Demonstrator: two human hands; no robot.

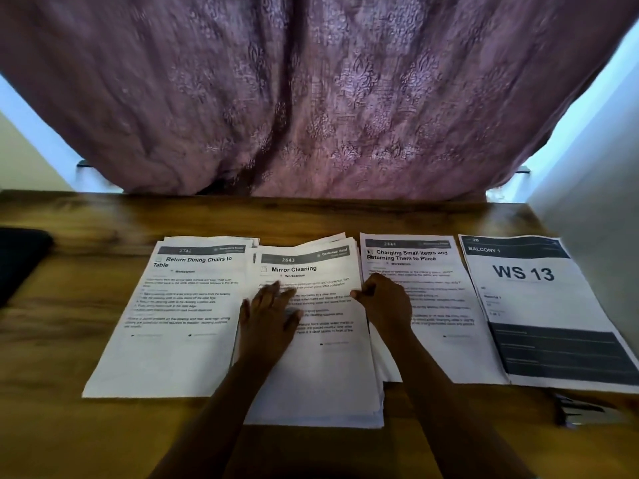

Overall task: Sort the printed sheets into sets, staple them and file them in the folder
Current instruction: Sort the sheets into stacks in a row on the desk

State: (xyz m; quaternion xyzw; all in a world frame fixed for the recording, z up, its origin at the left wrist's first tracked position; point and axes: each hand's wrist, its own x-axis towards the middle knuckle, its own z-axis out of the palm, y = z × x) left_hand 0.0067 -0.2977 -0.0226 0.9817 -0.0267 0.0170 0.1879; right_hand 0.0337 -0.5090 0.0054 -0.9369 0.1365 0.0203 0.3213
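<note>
Printed sheets lie in a row on a wooden table (69, 426). At the left is the "Return Dining Chairs to Table" pile (173, 323). A thick, uneven "Mirror Cleaning" stack (321, 375) sits in the middle. To its right lie the "Charging Small Items" sheet (439, 347) and the "WS 13" sheet (539, 305). My left hand (268, 316) rests flat, fingers spread, on the left part of the middle stack. My right hand (383, 302) pinches that stack's top sheet at its right edge. A dark stapler (581, 411) lies at the right, near the front edge.
A purple patterned curtain (328, 98) hangs behind the table's far edge. A dark object (20, 250), cut off by the frame, lies at the table's far left. White walls stand on both sides.
</note>
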